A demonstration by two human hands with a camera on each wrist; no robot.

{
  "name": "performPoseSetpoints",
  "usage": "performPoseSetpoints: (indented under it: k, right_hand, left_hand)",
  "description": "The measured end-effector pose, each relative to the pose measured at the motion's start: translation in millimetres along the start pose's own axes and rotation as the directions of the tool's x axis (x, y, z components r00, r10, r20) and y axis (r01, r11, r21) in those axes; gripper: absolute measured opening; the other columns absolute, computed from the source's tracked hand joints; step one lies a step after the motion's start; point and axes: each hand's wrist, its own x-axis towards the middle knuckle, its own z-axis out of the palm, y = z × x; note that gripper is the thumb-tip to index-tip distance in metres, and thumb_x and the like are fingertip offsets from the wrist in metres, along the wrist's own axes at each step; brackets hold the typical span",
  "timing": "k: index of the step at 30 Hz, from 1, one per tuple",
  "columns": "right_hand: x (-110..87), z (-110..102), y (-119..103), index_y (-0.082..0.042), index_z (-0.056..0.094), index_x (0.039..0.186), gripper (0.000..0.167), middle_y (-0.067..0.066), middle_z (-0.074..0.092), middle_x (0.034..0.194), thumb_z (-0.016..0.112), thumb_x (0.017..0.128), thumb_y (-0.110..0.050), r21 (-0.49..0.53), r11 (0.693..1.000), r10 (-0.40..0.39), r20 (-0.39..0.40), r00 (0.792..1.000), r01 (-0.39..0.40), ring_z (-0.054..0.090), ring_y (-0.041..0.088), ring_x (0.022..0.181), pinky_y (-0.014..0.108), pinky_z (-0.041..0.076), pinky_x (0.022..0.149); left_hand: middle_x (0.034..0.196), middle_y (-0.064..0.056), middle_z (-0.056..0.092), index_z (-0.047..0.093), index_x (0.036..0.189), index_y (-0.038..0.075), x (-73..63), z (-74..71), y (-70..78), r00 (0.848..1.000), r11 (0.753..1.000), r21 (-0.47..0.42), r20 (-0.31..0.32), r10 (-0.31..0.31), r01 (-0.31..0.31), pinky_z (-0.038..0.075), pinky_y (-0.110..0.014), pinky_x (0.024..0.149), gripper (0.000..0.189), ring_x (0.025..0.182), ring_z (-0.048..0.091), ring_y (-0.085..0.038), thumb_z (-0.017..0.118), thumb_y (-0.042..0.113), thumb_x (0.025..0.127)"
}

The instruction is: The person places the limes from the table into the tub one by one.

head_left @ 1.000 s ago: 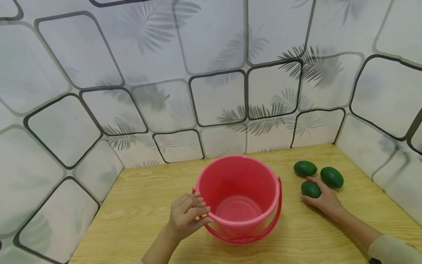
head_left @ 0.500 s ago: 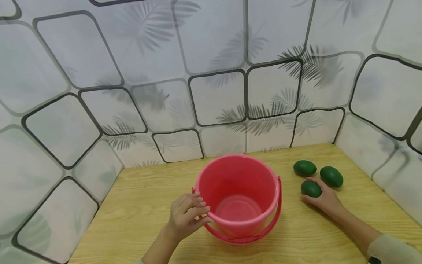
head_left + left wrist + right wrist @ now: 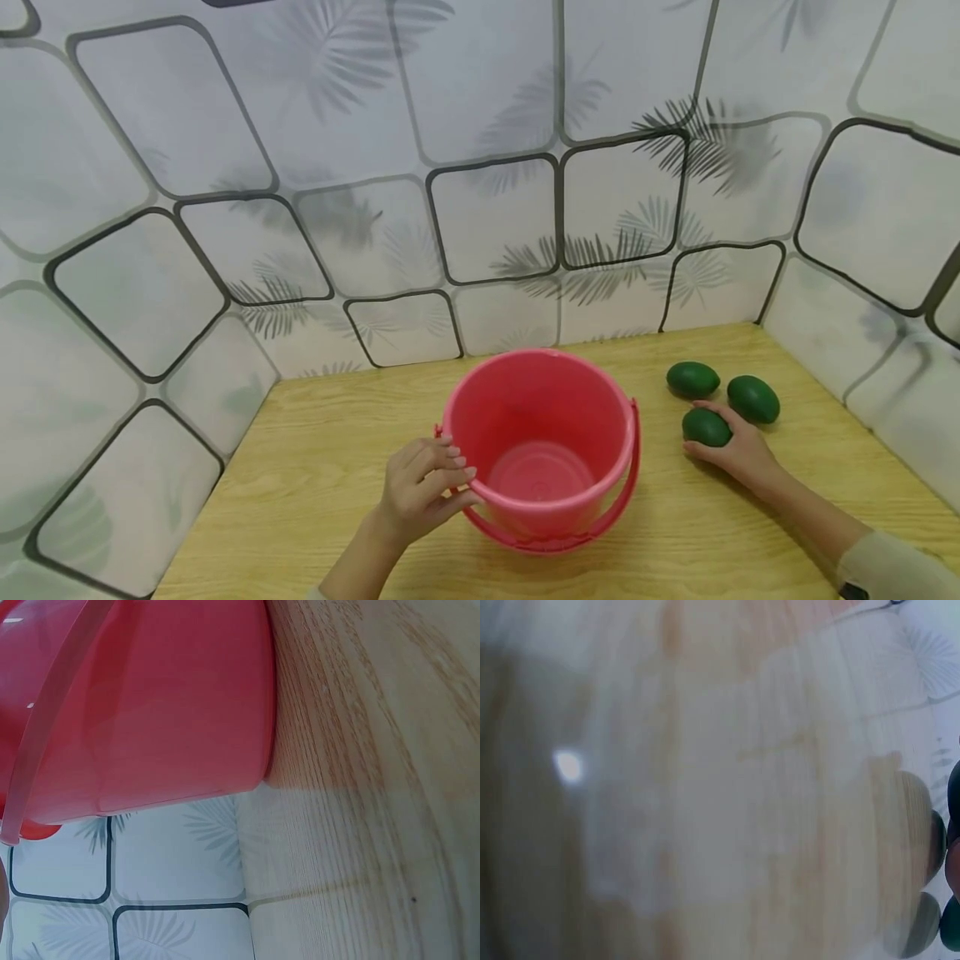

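A pink plastic bucket [image 3: 543, 533] stands upright on the wooden table, its inside bare and its handle hanging down at the front. My left hand [image 3: 420, 492] holds the bucket's rim on the left, fingers over the edge. To the right of the bucket, my right hand [image 3: 738, 454] grips a dark green oval fruit [image 3: 705, 427], avocado-like in shape, between thumb and fingers. Two similar fruits lie just behind it, a left one [image 3: 692, 380] and a right one [image 3: 753, 399]. The left wrist view shows the bucket's side [image 3: 172, 712] close up.
The light wood table [image 3: 322, 442] meets patterned walls [image 3: 495, 225] at the back and on both sides. Wood surface lies between the bucket and the fruits. In the right wrist view, the tabletop [image 3: 705, 825] fills most of the picture, blurred.
Both hands keep their hold, one on the bucket and one on the fruit. The whole view has shifted very slightly; nothing else has visibly moved.
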Motion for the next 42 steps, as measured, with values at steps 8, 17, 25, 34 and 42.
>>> performPoseSetpoints:
  k: [8, 17, 25, 34, 42]
  right_hand:
    - [-0.2, -4, -5, -0.001, 0.051, 0.127, 0.065, 0.026, 0.054, 0.122, 0.081, 0.073, -0.021, 0.000, 1.000, -0.029, 0.006, 1.000, 0.029, 0.052, 0.020, 0.094, 0.040, 0.046, 0.076]
    - [-2.9, -6, -10, -0.002, 0.050, 0.129, 0.064, 0.017, 0.056, 0.124, 0.080, 0.076, -0.022, 0.017, 0.999, -0.029, 0.033, 0.999, 0.029, 0.053, 0.015, 0.093, 0.038, 0.047, 0.075]
    - [-1.5, -7, -12, -0.006, 0.054, 0.126, 0.061, -0.036, 0.043, 0.106, 0.081, 0.075, -0.024, 0.019, 0.997, -0.072, 0.010, 0.997, 0.072, 0.045, -0.009, 0.087, 0.039, 0.047, 0.075]
    - [-0.8, -11, -22, -0.004, 0.051, 0.129, 0.064, 0.022, 0.058, 0.121, 0.080, 0.075, -0.025, -0.010, 0.998, -0.055, 0.058, 0.997, 0.055, 0.056, 0.029, 0.096, 0.042, 0.049, 0.075]
    - [-0.3, -11, -29, -0.007, 0.053, 0.127, 0.062, 0.017, 0.060, 0.118, 0.081, 0.074, -0.025, -0.014, 0.996, -0.090, 0.048, 0.995, 0.090, 0.052, 0.003, 0.089, 0.041, 0.049, 0.075]
  left_hand:
    - [0.066, -0.008, 0.061, 0.067, 0.066, 0.005, -0.4, -0.2, 1.3, 1.000, 1.000, -0.003, 0.003, -0.011, 0.011, 0.058, -0.030, 0.061, 0.036, 0.060, 0.060, -0.016, 0.066, 0.033, 0.088]
    - [0.067, -0.007, 0.061, 0.067, 0.066, 0.005, -0.7, -1.2, 2.2, 1.000, 1.000, -0.001, 0.011, -0.007, 0.007, 0.058, -0.031, 0.061, 0.035, 0.060, 0.060, -0.015, 0.066, 0.033, 0.088]
    - [0.066, -0.007, 0.061, 0.066, 0.066, 0.005, 0.4, -1.3, 2.0, 1.000, 1.000, 0.002, 0.005, -0.004, 0.004, 0.057, -0.030, 0.061, 0.035, 0.060, 0.060, -0.015, 0.066, 0.033, 0.088]
    - [0.066, -0.007, 0.061, 0.066, 0.067, 0.006, -1.1, -0.1, 2.6, 1.000, 1.000, -0.002, 0.005, -0.005, 0.005, 0.057, -0.031, 0.061, 0.035, 0.059, 0.060, -0.015, 0.065, 0.033, 0.089]
    - [0.067, -0.007, 0.061, 0.066, 0.067, 0.006, -2.6, -0.4, 1.5, 1.000, 1.000, 0.002, 0.010, -0.003, 0.003, 0.058, -0.031, 0.062, 0.035, 0.060, 0.060, -0.015, 0.065, 0.033, 0.089]
